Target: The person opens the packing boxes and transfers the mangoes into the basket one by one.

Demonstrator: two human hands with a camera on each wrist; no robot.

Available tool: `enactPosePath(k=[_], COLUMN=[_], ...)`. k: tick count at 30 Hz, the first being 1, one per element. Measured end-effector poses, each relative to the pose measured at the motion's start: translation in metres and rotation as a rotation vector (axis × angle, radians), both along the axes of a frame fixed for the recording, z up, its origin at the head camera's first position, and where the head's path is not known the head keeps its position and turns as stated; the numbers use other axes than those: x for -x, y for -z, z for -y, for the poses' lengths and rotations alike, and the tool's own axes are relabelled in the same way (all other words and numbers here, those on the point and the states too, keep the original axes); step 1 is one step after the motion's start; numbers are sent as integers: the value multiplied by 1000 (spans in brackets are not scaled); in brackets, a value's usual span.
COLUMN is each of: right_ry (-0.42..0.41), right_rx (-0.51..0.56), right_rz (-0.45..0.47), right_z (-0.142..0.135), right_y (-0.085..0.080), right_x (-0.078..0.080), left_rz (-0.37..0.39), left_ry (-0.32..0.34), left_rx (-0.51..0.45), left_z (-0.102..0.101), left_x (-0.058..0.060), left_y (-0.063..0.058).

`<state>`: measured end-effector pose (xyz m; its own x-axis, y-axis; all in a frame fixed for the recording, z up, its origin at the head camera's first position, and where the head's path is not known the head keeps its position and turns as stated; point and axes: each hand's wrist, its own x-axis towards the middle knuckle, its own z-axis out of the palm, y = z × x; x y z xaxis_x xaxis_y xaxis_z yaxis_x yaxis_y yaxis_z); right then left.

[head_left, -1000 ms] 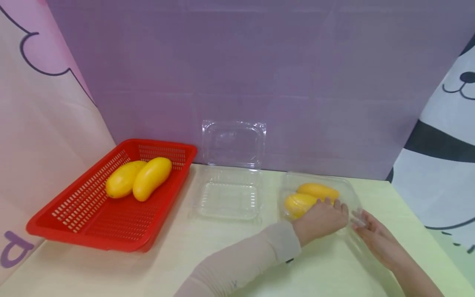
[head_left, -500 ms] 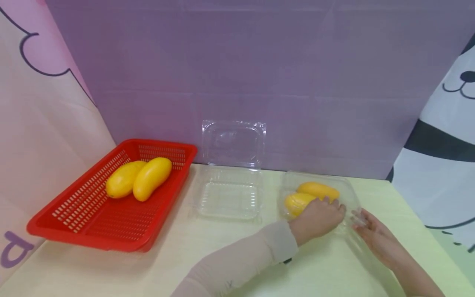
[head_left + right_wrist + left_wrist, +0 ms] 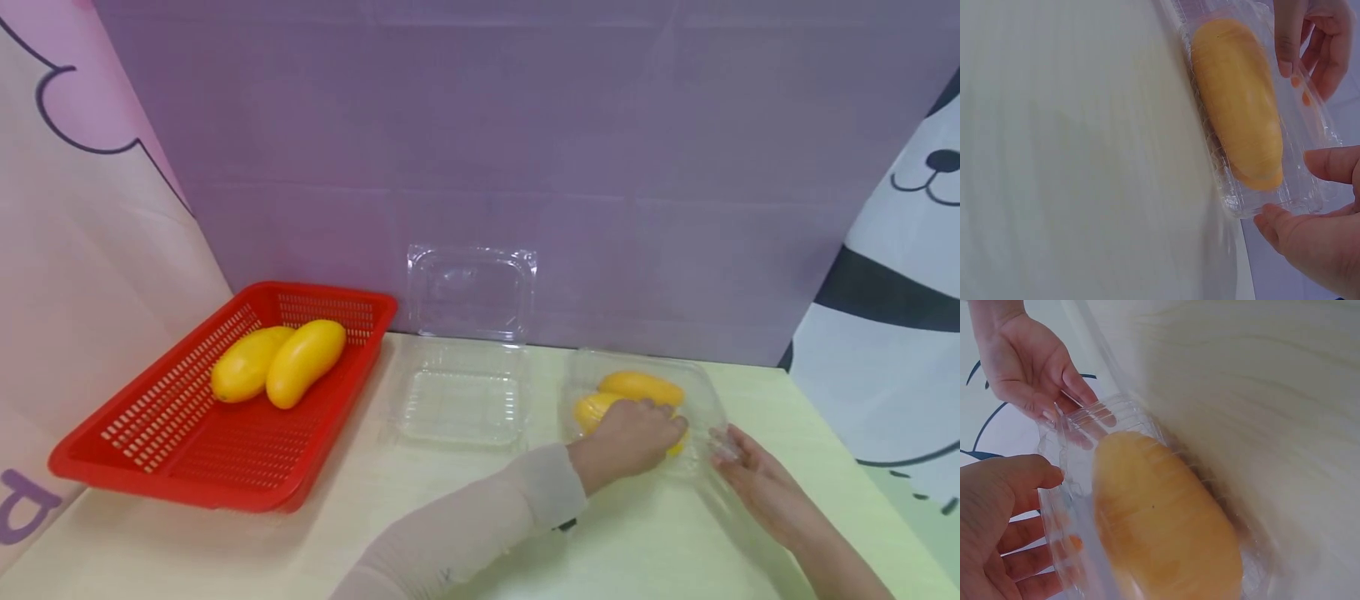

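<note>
At the right of the table in the head view lies a clear plastic clamshell box (image 3: 705, 400) with yellow mangoes (image 3: 641, 387) inside, seen through the plastic. My left hand (image 3: 633, 435) grips its near edge; in the left wrist view the thumb lies on the rim and the fingers (image 3: 1025, 559) are behind the clear wall. My right hand (image 3: 763, 487) holds the box's right end, thumb and fingers at the corner in the right wrist view. The left hand partly hides the nearer mango in the head view. Whether the lid is fastened cannot be made out.
A red plastic basket (image 3: 217, 450) on the left bears two yellow mangoes (image 3: 306, 364). Between basket and hands, a second clear clamshell box (image 3: 461, 408) stands with its lid raised against the purple backdrop (image 3: 517, 125). Printed cloths hang at both sides.
My left hand has slid left along the near edge of the box, uncovering some yellow to the right of its fingers. The right hand stays at the right end.
</note>
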<state>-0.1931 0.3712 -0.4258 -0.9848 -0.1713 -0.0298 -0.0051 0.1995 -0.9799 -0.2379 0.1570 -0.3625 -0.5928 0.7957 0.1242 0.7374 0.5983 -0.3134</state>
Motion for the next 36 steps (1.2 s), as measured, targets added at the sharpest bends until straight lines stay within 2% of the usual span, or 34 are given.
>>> enactPosePath(k=[4,10,16,20,31,36], right_ry=[-1,-38,-26,-32,1,-8], right_rx=[-7,63,-27,-47,-220,-177], right_rz=[-11,-75,-49,-25,74,73], right_z=[0,-1,-3,-3,1,2], right_y=[-1,0,-1,-3,-11,-10], right_x=[-1,-1,1,1,-1,-1], left_rz=[11,-75,-114,-153,-58,-3], left_ry=[11,55,80,107,55,45], left_rx=[0,-38,-75,-118,-227,-321], left_z=[4,11,17,22,39,48], left_x=[2,5,9,14,24,30], left_y=[-5,-11,-20,-23,-38,-46])
